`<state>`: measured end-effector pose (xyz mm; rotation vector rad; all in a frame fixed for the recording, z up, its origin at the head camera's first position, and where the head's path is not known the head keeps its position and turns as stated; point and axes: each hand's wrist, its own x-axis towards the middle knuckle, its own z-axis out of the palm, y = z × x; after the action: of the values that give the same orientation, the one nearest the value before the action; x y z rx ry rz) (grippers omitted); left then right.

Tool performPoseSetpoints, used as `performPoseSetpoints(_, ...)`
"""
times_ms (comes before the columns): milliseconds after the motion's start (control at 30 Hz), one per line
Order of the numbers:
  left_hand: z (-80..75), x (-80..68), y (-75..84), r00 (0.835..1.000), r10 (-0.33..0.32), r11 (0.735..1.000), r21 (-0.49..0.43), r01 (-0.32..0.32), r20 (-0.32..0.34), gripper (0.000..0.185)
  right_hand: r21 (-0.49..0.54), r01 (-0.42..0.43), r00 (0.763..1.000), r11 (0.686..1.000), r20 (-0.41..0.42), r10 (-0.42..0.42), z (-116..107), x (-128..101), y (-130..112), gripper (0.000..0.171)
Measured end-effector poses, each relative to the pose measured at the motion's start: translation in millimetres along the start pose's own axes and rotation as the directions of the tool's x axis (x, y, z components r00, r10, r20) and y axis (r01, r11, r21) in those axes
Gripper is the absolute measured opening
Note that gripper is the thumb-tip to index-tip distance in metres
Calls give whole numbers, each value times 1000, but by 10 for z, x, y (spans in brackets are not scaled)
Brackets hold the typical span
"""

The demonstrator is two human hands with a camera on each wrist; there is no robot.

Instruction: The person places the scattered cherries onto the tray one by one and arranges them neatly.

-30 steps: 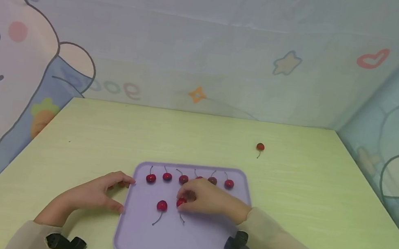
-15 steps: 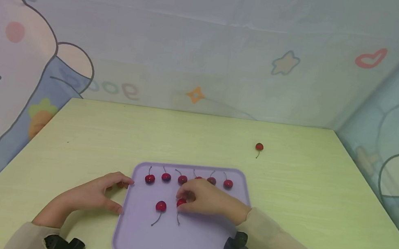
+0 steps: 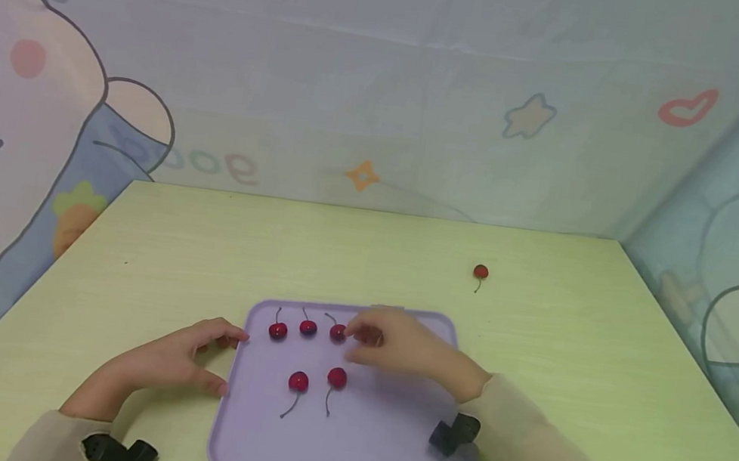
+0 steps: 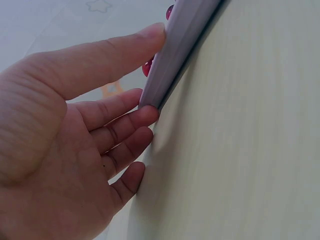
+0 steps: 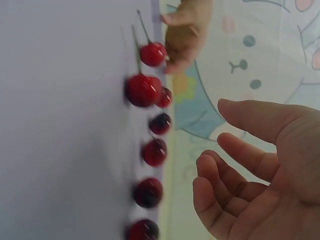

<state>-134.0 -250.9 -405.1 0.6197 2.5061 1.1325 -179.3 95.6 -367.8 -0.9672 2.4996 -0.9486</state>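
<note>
A lilac tray bears a back row of red cherries with stems pointing away. Two more cherries lie in front, one at the left and one nearer the middle, their stems toward me. My right hand hovers over the tray with nothing in it, hiding the right part of the back row; the right wrist view shows its fingers loosely bent and apart from the cherries. At the tray's left edge, my left hand touches the rim with thumb and fingertips, its fingers relaxed.
A single cherry lies on the pale yellow-green table beyond the tray's back right corner. Behind the table hangs a printed cloth with a cartoon bear. Each wrist wears a small black camera.
My right hand has let go of the front middle cherry, whose stem swung to point toward me, and moved back and to the right. My left hand stays at the tray's edge.
</note>
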Motion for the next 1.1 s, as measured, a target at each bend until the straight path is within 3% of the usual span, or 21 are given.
performPoseSetpoints(133,-2,0,-5,1000,0,1000,-7,0,4,65,-1,48,997,999,-67,-48,-270,-52,18,28)
performPoseSetpoints(267,1,1,-2,1000,6,1000,-7,-6,6,65,-16,26,991,1000,-127,-28,-525,-102,68,29)
performPoseSetpoints(533,6,18,5,1000,14,1000,-9,-14,4,66,-25,-88,968,996,-237,80,-962,-214,268,31)
performPoseSetpoints(733,5,32,-22,1000,16,1000,-19,-16,9,67,-26,-206,934,978,-302,189,-1234,-287,541,35)
performPoseSetpoints(900,3,31,-31,1000,20,1000,-21,-20,7,66,7,-280,909,960,-319,267,-1389,-323,750,39)
performPoseSetpoints(1100,0,27,-19,1000,4,1000,-17,-4,7,66,9,-316,895,949,-328,302,-1455,-326,1006,44)
